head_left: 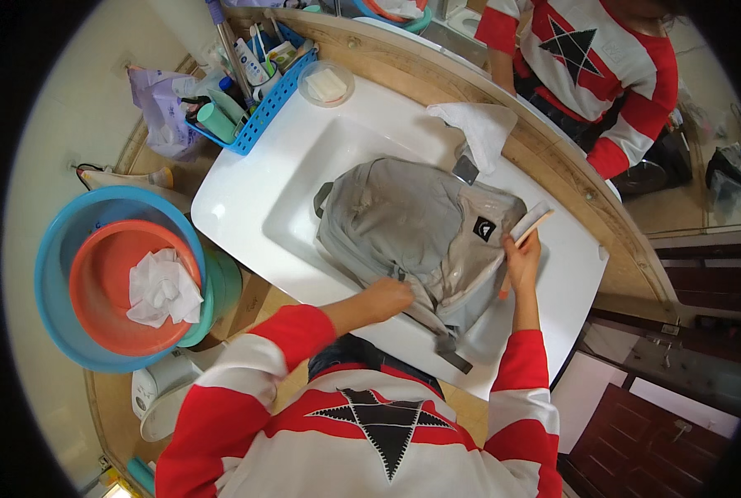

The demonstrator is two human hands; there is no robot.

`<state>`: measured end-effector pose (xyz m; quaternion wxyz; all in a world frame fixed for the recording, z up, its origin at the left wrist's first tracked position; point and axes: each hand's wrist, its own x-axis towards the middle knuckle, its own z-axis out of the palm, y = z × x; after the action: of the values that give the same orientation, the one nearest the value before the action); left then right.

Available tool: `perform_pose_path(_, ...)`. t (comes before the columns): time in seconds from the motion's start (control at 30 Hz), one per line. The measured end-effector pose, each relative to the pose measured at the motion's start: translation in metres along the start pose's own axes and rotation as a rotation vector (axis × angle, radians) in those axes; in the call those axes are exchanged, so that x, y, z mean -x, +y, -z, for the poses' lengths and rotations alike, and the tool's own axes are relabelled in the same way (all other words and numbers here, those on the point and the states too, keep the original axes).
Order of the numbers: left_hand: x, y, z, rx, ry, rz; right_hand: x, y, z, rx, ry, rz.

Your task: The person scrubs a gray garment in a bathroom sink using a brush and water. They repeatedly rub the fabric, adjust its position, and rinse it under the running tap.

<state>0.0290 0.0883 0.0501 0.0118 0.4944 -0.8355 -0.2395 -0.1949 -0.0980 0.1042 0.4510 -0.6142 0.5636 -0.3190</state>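
A wet grey fabric backpack [401, 218] lies across the white washbasin [289, 205], its lower part spread over the right side of the counter. My left hand [390, 300] is closed on the near edge of the backpack, close to a small buckle. In my right hand [523, 255] is a scrub brush [531, 223] with pale bristles and a light handle, held at the backpack's right end beside its black patch. A dark strap hangs near the front edge of the basin. Behind the backpack, a white cloth [482, 127] hangs over the faucet.
A blue plastic basket [271, 103] with toiletries stands at the back left, beside a round dish of soap [326, 86]. Left of the counter, a red basin [96, 280] with white cloth sits inside a blue basin [53, 280]. A mirror borders the wooden ledge [395, 71].
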Motion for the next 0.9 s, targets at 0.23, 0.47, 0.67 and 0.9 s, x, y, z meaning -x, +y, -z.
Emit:
perform_pose_path(0.23,-0.052,-0.028,0.0,0.468,-0.129,0.183,0.044,0.009,0.0,0.236,-0.083,0.13)
perform_pose_path(0.47,-0.066,-0.039,0.122,0.033,0.597,-0.055,0.091,0.023,-0.01,0.663,-0.388,0.399)
perform_pose_path(0.67,-0.07,-0.044,0.026,0.019,0.164,-0.038,0.094,0.014,0.023,0.685,-0.404,0.367)
perform_pose_path(0.9,-0.066,-0.018,0.014,-0.043,0.164,-0.006,0.039,-0.005,0.013,0.708,-0.218,-0.006)
